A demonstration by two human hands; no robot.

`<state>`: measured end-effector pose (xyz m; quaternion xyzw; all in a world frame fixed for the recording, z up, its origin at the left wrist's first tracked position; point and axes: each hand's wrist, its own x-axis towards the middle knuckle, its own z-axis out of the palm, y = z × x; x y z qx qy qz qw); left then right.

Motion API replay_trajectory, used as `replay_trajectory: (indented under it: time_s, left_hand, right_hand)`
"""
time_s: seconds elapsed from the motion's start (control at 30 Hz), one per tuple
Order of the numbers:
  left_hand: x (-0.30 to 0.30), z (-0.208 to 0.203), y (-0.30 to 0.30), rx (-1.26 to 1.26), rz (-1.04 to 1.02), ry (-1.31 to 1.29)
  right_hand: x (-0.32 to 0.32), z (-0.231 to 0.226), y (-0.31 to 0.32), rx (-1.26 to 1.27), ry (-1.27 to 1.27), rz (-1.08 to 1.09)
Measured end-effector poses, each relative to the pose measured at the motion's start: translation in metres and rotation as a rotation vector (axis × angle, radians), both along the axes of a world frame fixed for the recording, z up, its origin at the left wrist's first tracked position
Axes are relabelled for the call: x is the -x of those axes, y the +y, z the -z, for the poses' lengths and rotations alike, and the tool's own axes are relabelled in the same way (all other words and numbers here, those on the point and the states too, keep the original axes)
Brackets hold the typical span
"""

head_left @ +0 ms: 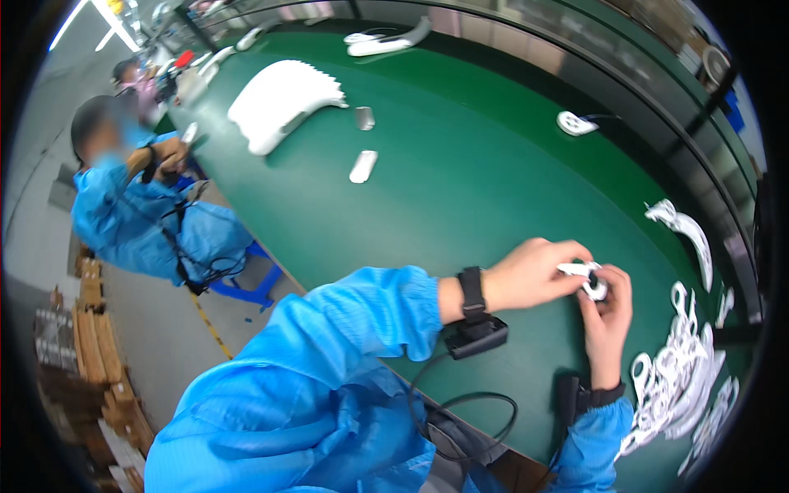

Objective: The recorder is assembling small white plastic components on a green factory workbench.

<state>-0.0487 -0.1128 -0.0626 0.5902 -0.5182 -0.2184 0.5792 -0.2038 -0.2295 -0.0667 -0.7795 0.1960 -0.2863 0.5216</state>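
Note:
Both my hands meet above the right part of the green table [460, 214]. Between them is a small white plastic part [598, 289] with a rounded, ring-like end and a dark centre. My left hand [530, 275] pinches its upper left side with thumb and fingers. From below and to the right, my right hand [610, 316] has its fingers closed around the ring end. Fingers cover much of the part, so its full shape is hidden. Nearest to my right hand lies a heap of white plastic pieces with ring ends [670, 382].
A long row of nested white curved shells [283, 103] lies far left, beside a small grey piece [365, 118] and a white oblong piece [362, 167]. A white round-headed part [575, 123] sits near the back rail. At left, a co-worker in blue [140, 205] sits holding something white.

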Motion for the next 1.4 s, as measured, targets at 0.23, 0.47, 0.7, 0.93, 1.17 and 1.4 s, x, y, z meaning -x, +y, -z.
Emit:
replay_trajectory:
  time_s: [0.23, 0.47, 0.7, 0.93, 1.17, 1.4]
  left_hand:
    - [0.001, -0.003, 0.001, -0.079, 0.020, 0.021]
    - [-0.002, 0.003, 0.004, -0.040, -0.034, -0.019]
    - [-0.003, 0.000, -0.003, -0.098, -0.007, -0.003]
    - [-0.066, -0.008, -0.008, -0.049, -0.239, 0.097]
    - [-0.267, -0.065, 0.003, -0.358, -0.509, -0.555]
    - [-0.436, -0.028, -0.001, -0.783, -0.726, -0.719]
  right_hand:
    - [0.005, -0.005, 0.002, -0.011, 0.038, 0.000]
    - [0.001, -0.012, 0.001, 0.060, 0.012, -0.105]
    - [0.005, -0.013, -0.003, 0.088, 0.034, -0.059]
    - [0.000, -0.010, -0.001, 0.038, 0.084, 0.031]
    - [-0.011, -0.009, -0.003, -0.120, 0.110, 0.039]
    - [-0.007, -0.007, -0.004, -0.103, 0.112, 0.102]
